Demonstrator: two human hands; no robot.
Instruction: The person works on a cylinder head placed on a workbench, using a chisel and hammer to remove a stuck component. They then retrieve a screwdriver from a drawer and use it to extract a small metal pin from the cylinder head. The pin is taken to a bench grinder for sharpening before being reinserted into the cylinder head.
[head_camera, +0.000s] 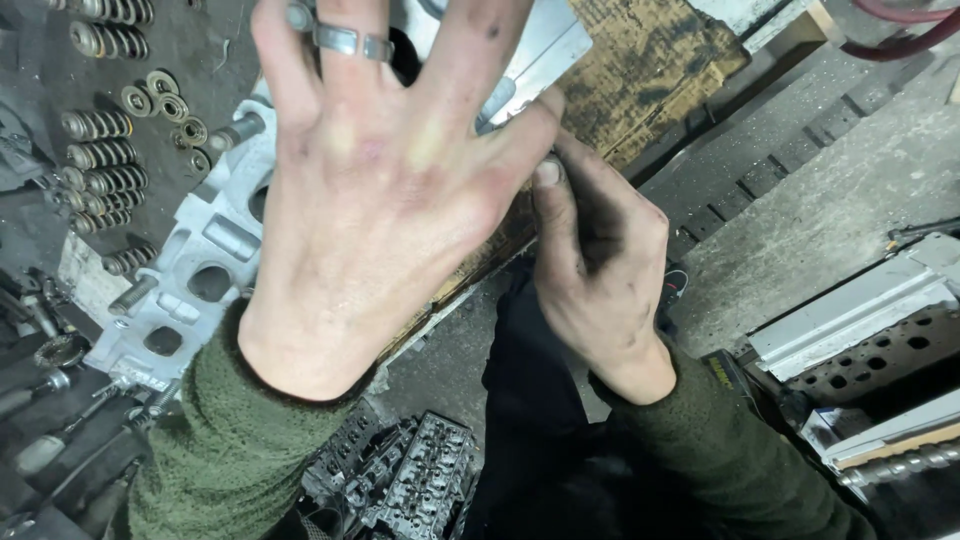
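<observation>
Left hand (385, 190) splayed, grasping nothing, hovering over aluminium cylinder head (190, 270) at left; right hand (595, 265) pinching small metal part (552, 158) for fitting; valve springs (100, 150) ranked far left.

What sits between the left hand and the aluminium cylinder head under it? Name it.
Nothing visible does. The left hand is spread open above the cylinder head on the bench, with no tool or part seen between them, though the palm hides the spot beneath. The right hand works beside it, at the wooden board's edge.
</observation>
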